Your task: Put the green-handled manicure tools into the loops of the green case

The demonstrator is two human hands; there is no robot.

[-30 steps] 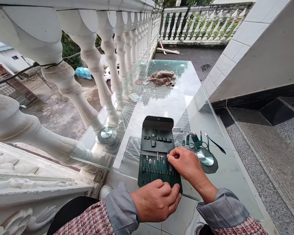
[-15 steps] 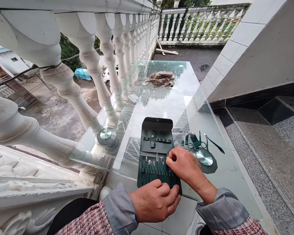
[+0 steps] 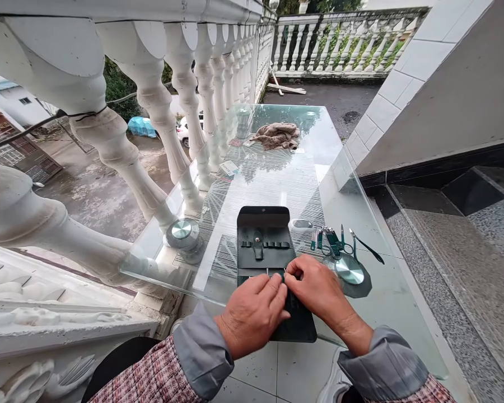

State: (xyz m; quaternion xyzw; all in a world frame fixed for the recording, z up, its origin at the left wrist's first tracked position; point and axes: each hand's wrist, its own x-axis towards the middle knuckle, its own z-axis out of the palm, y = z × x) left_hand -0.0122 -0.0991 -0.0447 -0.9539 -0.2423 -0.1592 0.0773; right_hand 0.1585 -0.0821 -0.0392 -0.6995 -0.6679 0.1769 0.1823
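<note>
An open dark-green manicure case (image 3: 264, 254) lies on the glass table, its upper flap with bare loops and a snap strap facing me. My left hand (image 3: 254, 313) rests across its lower half, fingers bent and pressed together; it covers most of the tool row, and its fingertips are partly hidden. Close beside it, my right hand (image 3: 313, 285) pinches thumb and forefinger at a slim manicure tool (image 3: 284, 271), of which only a small pale tip shows. To the right lie nail clippers (image 3: 332, 242), scissors (image 3: 348, 246) and cuticle nippers (image 3: 366, 245).
The glass table (image 3: 277, 187) stands beside a white balustrade (image 3: 151, 106). Farther along it are a crumpled brown cloth (image 3: 276, 136) and a small card-like packet (image 3: 229, 168). A small oval object (image 3: 302, 223) lies near the clippers. Stone steps (image 3: 453, 240) rise at right.
My left hand has moved up from the case's lower edge onto the tool row, beside my right fingers. The case has turned slightly, its top shifting left and its bottom right.
</note>
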